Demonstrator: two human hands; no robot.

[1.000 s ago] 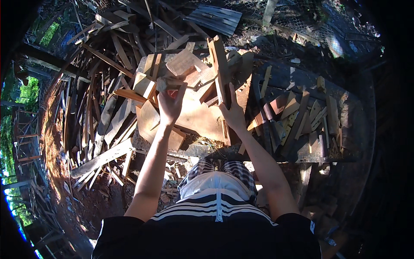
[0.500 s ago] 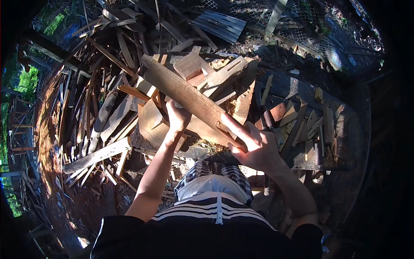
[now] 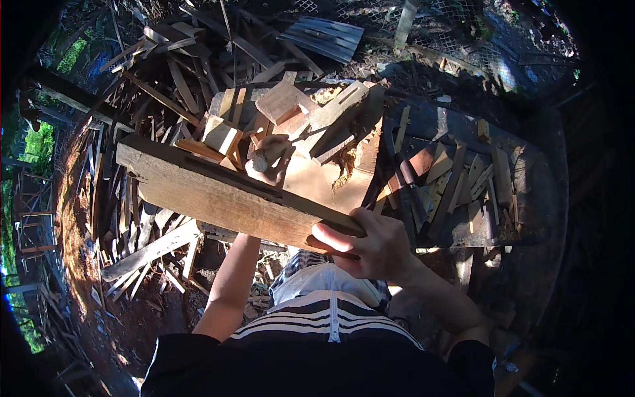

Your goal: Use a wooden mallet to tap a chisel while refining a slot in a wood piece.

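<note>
A long wooden board [image 3: 211, 198] slants across the front of the worktable, its broad face toward me and a dark groove along its upper edge. My right hand [image 3: 374, 245] grips its right end, thumb and fingers on either side. Behind the board is my left hand [image 3: 270, 159], with curled fingers and its wrist hidden by the wood. A pale rounded end shows at that fist and a thin dark line runs rightward from it; I cannot make out what it holds. Beyond the hands lie a squarish wood block [image 3: 286, 102] and a slotted wooden piece [image 3: 337, 119].
Offcuts and a dark-handled tool [image 3: 405, 171] lie on the table's right side [image 3: 529, 198]. A heap of scrap wood [image 3: 165, 86] rises at the left, with a pale plank [image 3: 152, 250] sticking out. Behind are a corrugated sheet [image 3: 322, 38] and wire mesh.
The board's left end has swung down toward me and the board has rolled, so its broad face shows. My right hand has come slightly nearer and left; my left hand is now beyond the board.
</note>
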